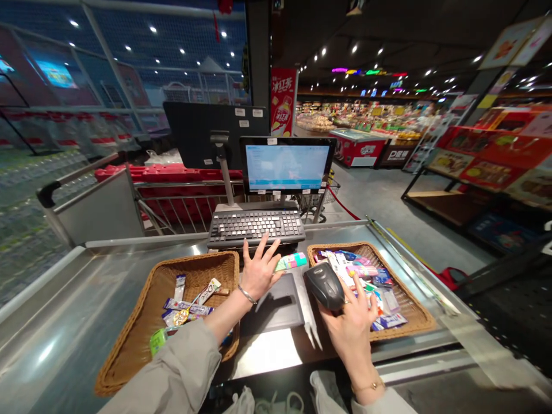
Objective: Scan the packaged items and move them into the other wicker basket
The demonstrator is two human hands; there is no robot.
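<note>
Gripping a black handheld barcode scanner (323, 286), the right hand (353, 329) sits clamped around its body, above the right wicker basket (414, 305), which holds mixed small packaged goods (362, 282). Next entry: the left hand (259, 271), palm down, fingers spread wide apart, above a flat black pad (276, 305). A striped pastel packet (291, 262) lies just beside its fingertips; contact cannot be told. Left wicker basket (172, 293): wrapped snack bars (185, 307), near the left wrist. Also on the steel checkout counter (64, 322): a black keyboard (254, 227), just ahead of the left hand. Behind it, one lit monitor (284, 167) on a stand. Worn: a silver bracelet (247, 295) on the left wrist, a gold bracelet (366, 385) on the right.
</note>
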